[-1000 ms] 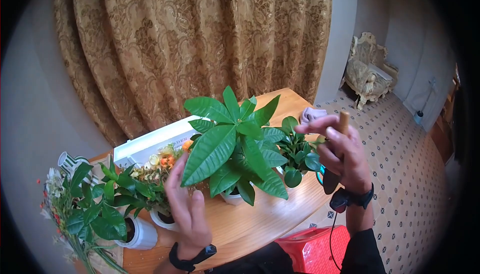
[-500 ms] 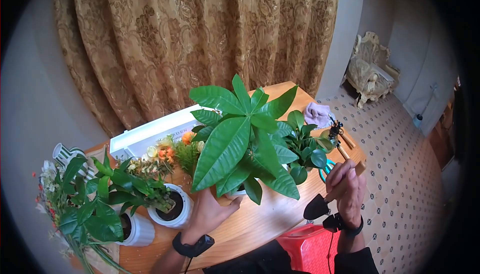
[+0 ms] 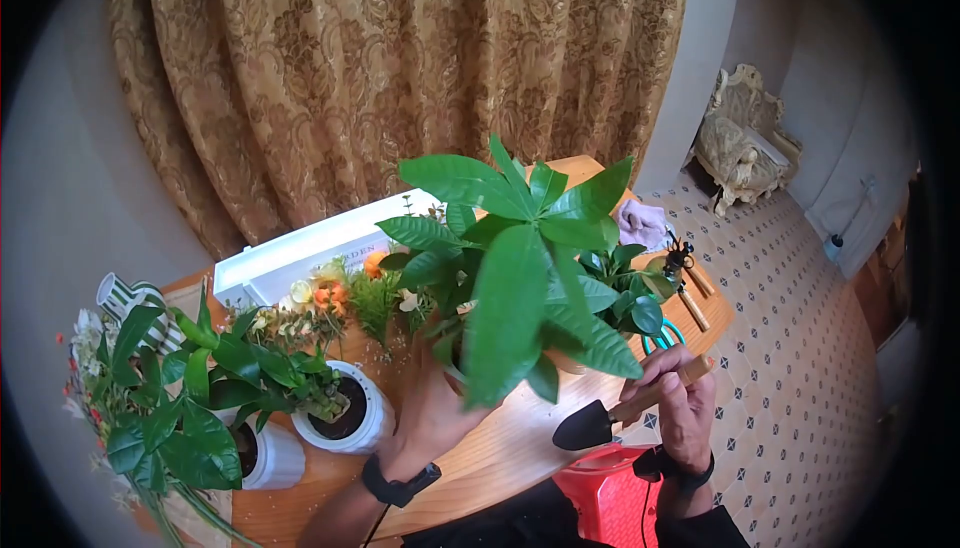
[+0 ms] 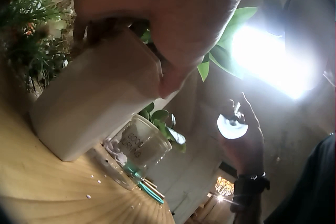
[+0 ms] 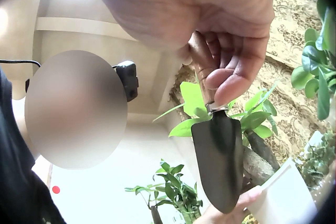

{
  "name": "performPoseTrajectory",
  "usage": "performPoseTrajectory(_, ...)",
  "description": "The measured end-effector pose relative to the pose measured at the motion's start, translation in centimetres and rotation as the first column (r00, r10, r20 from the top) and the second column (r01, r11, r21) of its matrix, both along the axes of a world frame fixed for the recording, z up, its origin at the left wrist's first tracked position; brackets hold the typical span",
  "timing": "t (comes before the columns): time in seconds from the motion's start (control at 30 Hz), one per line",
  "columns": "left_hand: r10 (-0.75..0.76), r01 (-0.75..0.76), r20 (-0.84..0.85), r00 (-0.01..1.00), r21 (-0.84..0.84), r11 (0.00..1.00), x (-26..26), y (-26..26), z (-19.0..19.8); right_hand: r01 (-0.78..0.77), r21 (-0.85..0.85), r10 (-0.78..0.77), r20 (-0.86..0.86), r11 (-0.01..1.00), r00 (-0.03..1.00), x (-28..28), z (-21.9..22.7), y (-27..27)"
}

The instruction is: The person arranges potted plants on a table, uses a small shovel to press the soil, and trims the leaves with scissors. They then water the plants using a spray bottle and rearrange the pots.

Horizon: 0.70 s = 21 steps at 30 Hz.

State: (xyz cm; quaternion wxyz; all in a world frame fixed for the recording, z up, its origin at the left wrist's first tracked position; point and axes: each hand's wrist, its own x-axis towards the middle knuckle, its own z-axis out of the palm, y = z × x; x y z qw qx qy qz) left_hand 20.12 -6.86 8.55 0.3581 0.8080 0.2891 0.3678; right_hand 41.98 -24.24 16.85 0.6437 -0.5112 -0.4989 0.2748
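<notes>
A tall plant with broad green leaves [image 3: 510, 293] fills the middle of the head view, growing from a white pot [image 4: 97, 92] with flat sides. My left hand [image 3: 435, 416] grips that pot near its rim, thumb on one side; the leaves hide part of the fingers from above. In the left wrist view the pot's base is at the wooden table. My right hand [image 3: 685, 408] holds a small trowel [image 5: 219, 155] by its wooden handle. The trowel's dark blade [image 3: 583, 427] points left, close to the plant's lower leaves and above the table's front edge.
Two white pots with plants, one pot [image 3: 372, 420] beside the other [image 3: 280, 460], stand left. Behind are a white box [image 3: 290, 263] and flowers [image 3: 325, 293]. A leafy plant [image 3: 640, 310], small tools [image 3: 694, 308] and a cloth [image 3: 642, 225] lie right. A red stool [image 3: 610, 493] stands in front.
My left hand has gone from beside the leaves down to the pot and now grips it. My right hand has come down, and the trowel's blade has swung round to the left.
</notes>
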Motion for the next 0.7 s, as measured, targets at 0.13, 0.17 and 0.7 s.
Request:
performPoseTrajectory(0.13,0.192,-0.157,-0.126,0.973,0.242,0.957,0.7,-0.6,-0.7,0.012,0.016,-0.011,-0.046,1.000,0.999,0.3,-0.4,0.1)
performPoseTrajectory(0.17,0.194,-0.160,-0.125,0.973,0.240,0.957,0.9,-0.6,-0.5,0.020,0.031,-0.019,-0.022,0.999,1.000,0.5,-0.5,0.1)
performPoseTrajectory(0.7,0.030,-0.030,0.005,1.000,0.052,0.998,-0.4,-0.5,0.4,0.097,0.018,-0.099,0.102,0.995,0.990,0.7,0.6,-0.2)
